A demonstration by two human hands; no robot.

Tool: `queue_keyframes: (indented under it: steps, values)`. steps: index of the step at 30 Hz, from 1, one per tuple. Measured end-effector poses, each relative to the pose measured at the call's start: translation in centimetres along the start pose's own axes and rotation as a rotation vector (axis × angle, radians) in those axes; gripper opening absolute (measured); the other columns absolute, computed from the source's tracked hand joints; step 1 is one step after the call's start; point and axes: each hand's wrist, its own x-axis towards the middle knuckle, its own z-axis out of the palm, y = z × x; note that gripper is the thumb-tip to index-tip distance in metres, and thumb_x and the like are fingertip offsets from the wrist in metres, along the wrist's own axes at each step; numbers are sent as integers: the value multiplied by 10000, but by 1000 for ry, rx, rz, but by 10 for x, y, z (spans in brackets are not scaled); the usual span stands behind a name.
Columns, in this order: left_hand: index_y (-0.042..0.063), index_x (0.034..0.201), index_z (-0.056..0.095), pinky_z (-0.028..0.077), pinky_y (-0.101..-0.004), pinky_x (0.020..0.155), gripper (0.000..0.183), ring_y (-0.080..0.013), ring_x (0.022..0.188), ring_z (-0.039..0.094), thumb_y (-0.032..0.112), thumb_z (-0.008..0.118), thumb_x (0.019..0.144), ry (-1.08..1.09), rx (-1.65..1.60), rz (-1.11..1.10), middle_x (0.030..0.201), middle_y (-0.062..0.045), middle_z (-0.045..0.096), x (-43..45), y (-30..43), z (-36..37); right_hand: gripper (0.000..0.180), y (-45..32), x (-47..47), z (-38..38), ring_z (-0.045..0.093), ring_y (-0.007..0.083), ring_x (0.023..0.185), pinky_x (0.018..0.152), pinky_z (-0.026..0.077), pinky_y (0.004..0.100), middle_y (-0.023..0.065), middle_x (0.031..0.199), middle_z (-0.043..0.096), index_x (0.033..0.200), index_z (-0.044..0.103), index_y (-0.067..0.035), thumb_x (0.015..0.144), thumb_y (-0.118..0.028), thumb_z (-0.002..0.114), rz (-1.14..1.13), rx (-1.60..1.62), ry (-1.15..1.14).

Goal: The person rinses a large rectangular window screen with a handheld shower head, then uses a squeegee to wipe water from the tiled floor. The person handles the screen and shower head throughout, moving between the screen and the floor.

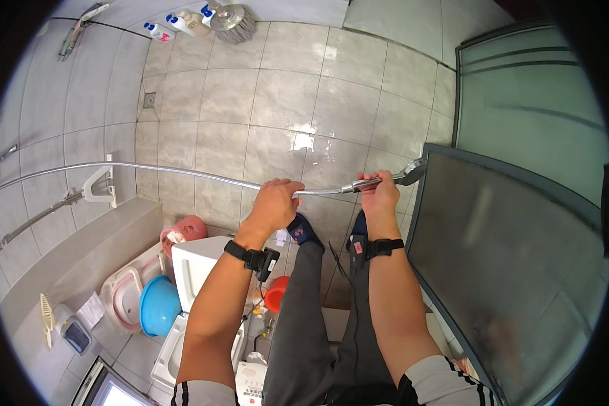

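My right hand point(379, 190) grips the handle of a chrome shower head point(412, 172), whose head points toward the dark frosted glass panel on the right. From the handle, a silver shower hose point(198, 173) runs left across the view to the wall with the chrome mixer tap point(0, 157). My left hand point(276, 203) is closed around this hose a short way from the handle; its palm side is hidden. Beneath my hands lies a beige tiled floor point(289, 96) with wet, shiny patches. Both my wrists wear black straps with small devices.
A frosted glass panel point(497, 243) in a dark frame stands close on my right. To the left are a toilet point(198, 264) with its lid up, a blue basin point(160, 305) and a pink bin point(190, 231). Pump bottles point(182, 24) and a round brush point(236, 28) stand by the far wall.
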Motion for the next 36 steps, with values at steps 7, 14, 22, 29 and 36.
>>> queue_keyframes:
  steps: [7,14,22,29,36]
  values:
    - [59,1152,699,523,-351,912,245,-270,1075,660,130,698,918,372,-365,-161,1166,-106,708,-17,-32,-32,62,-6,-6,47,577,249,624,787,601,527,99,739,531,891,491,-25,903,-10,550,-44,-74,-66]
    - [53,1166,694,515,-282,812,231,-142,948,652,191,644,987,494,-1187,-722,1101,-38,701,-67,-109,-65,78,-30,-12,82,579,251,643,819,591,536,85,703,537,847,512,-29,923,-32,530,-146,-105,-96]
    - [68,1210,661,527,-302,850,259,-165,1014,661,226,620,1009,550,-1213,-808,1163,-61,700,-93,-154,-82,50,-22,44,122,584,257,647,799,602,548,106,763,534,883,485,-12,908,-19,527,-159,-96,-174]
    - [52,1186,671,522,-289,819,247,-138,956,653,213,639,1001,602,-1272,-909,1140,-55,702,-93,-151,-67,68,-16,66,171,584,252,649,802,605,543,97,755,534,853,482,-28,897,-4,527,-109,-219,-216]
    - [60,1213,649,524,-322,869,281,-183,1042,657,249,631,1006,618,-1295,-968,1180,-68,693,-68,-136,-64,58,-14,80,226,572,244,677,871,581,558,99,758,528,863,495,-22,917,-9,510,-60,-330,-241]
